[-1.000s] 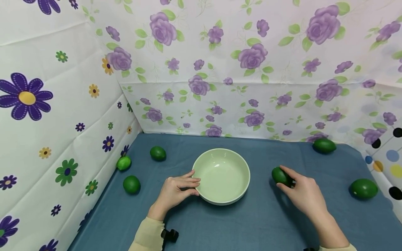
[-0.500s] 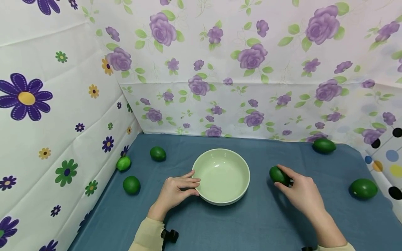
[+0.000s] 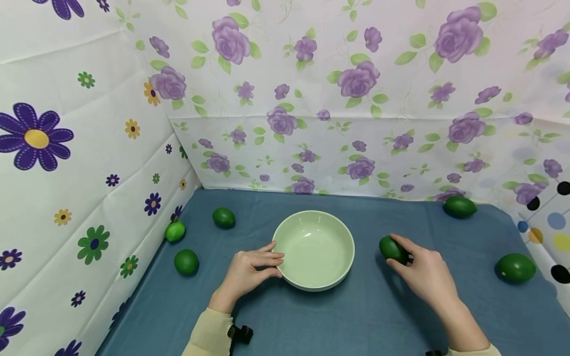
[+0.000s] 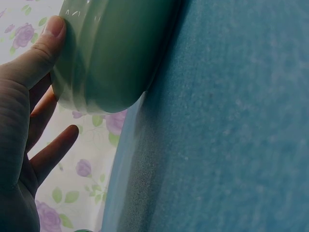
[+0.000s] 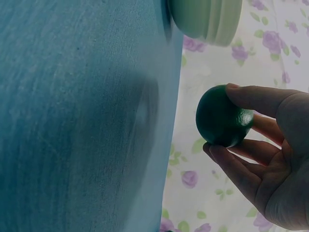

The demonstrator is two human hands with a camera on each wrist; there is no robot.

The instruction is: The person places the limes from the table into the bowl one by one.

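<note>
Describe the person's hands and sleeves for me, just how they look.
The left hand and right hand are bare, with no gloves or rings showing. The left sleeve is plain pale yellow and long; the right sleeve matches, mostly cut off by the frame. A small black device sits at the left cuff. No cables or markings show.

Back cloth (image 3: 327,143): white, with a purple-rose and green-leaf print, creased horizontally across the middle
Left cloth (image 3: 89,163): white, with a daisy print in purple, green and yellow-orange, creased on the slant
Right cloth (image 3: 549,235): white, dotted in black, blue and yellow, only partly in view
Surface (image 3: 369,321): covered in blue fabric (image 4: 222,121), meeting the back cloth
Light: soft, faintly pink toward upper right
</note>
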